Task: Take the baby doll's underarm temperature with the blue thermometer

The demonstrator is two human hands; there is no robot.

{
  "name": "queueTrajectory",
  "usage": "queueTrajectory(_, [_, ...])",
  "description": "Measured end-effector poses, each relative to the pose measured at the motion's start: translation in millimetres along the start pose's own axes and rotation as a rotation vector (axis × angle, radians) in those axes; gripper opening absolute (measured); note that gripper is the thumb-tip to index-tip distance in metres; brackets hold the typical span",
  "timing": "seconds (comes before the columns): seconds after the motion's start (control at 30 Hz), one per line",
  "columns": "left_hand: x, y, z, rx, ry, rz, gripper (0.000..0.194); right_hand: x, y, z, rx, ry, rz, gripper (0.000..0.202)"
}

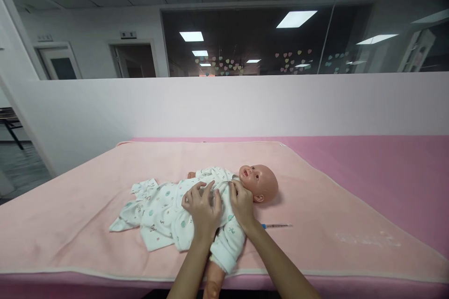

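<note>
A baby doll (pixel 262 182) lies on its back on a pink blanket (pixel 315 233), its head to the right. It wears a white printed top (pixel 228 238) and matching trousers (pixel 163 215). My left hand (pixel 204 205) is over the doll's chest, fingers apart and curved, touching the top. Near the doll's neck, my right hand (pixel 241 198) pinches the collar edge of the top. One doll arm (pixel 213 278) sticks out of its sleeve toward the front edge. The doll's other hand (pixel 191 175) shows on the far side.
A thin thermometer-like stick with a blue end (pixel 278 226) lies right of my right forearm. Behind the blanket stands a low white partition (pixel 224 107). A pink mat (pixel 386 168) extends to the right.
</note>
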State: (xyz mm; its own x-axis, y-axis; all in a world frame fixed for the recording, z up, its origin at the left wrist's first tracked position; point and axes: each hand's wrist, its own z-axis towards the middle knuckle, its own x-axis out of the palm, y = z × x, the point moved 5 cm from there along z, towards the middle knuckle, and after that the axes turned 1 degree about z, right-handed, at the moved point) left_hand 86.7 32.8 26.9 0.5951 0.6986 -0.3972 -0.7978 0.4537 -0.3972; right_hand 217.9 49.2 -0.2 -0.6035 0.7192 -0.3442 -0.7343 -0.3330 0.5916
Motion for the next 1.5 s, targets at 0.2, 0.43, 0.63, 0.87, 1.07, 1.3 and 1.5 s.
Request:
queueTrajectory(0.2, [-4.1,5.6,-8.0,0.027,0.066,-0.016,0.018,-4.9,-3.4,1.1,0.075,-0.062,0.013,0.038])
queueTrajectory(0.43, [-4.5,9.5,-9.7,0.01,0.039,-0.043,0.019,-3.5,31.2,-10.4,-0.234,-0.005,0.024,0.041])
queueTrajectory(0.63, [-4.3,11.3,-10.4,-0.012,0.033,-0.028,0.018,5.3,46.2,-13.2,-0.335,0.159,0.059,0.038])
queueTrajectory(0.87, [-4.7,8.6,-9.1,-0.035,0.035,-0.009,0.016,6.6,37.6,-12.3,-0.246,0.133,0.076,0.033])
queueTrajectory(1.07, [-3.2,11.2,-9.1,-0.014,0.036,-0.057,0.017,6.4,34.8,-12.3,-0.245,0.074,0.089,0.033])
queueTrajectory(1.3, [-1.6,11.0,-8.2,0.0,0.077,-0.114,0.018,6.2,36.3,-11.3,-0.2,0.125,0.112,0.024])
queueTrajectory(1.5, [-1.4,11.8,-8.4,-0.033,0.061,-0.096,0.016,6.2,37.4,-10.6,-0.204,0.156,0.119,0.019])
